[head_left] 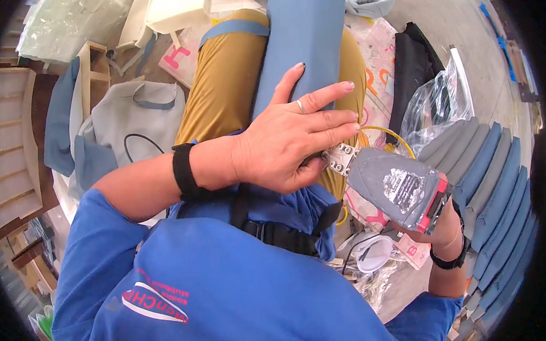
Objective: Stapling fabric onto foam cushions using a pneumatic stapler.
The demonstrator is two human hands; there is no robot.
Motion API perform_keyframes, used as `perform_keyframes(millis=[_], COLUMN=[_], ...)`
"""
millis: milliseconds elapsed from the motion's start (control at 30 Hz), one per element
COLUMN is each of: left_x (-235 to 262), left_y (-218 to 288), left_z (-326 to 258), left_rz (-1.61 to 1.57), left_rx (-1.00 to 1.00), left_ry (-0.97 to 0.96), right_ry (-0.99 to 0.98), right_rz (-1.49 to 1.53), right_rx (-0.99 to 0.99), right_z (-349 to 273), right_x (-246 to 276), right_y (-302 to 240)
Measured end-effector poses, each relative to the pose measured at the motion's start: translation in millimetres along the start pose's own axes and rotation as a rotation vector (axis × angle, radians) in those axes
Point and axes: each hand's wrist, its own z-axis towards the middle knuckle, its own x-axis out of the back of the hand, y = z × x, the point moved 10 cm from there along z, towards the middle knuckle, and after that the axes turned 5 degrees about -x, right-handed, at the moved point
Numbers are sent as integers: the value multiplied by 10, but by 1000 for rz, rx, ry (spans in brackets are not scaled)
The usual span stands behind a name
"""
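Blue shirt (pixel 238 272) nearest. Grey staple gun (pixel 379 178) next, nose near the panel's right edge; right hand (pixel 445 224) behind, apparently grasping it, fingers hidden. Left hand (pixel 286 137) spread, unclenched, over the blue padded panel (pixel 303 31), probably steadying it. Panel lies lengthwise on mustard trousers (pixel 222 89), lap presumably serving as bench. Farther right: stacked padded pieces (pixel 498 180).
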Motion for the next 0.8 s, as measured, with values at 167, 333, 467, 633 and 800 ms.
perform_keyframes(millis=[167, 333, 467, 633, 800], left_x=[-16, 4, 61, 153, 398], left_y=[-8, -9, -4, -42, -167], left_z=[3, 6, 29, -25, -269], left_rz=[-9, 12, 25, 8, -77], left_rx=[3, -2, -13, 3, 21], left_ry=[3, 3, 23, 25, 317], right_ry=[-18, -58, -1, 412, 576], right_rz=[-22, 107, 77, 362, 10], right_rx=[101, 41, 46, -695, -1009], right_z=[148, 302, 147, -598, -1128], right_x=[32, 32, 33, -81, -802], right_y=[-173, -237, -117, 748, 1672])
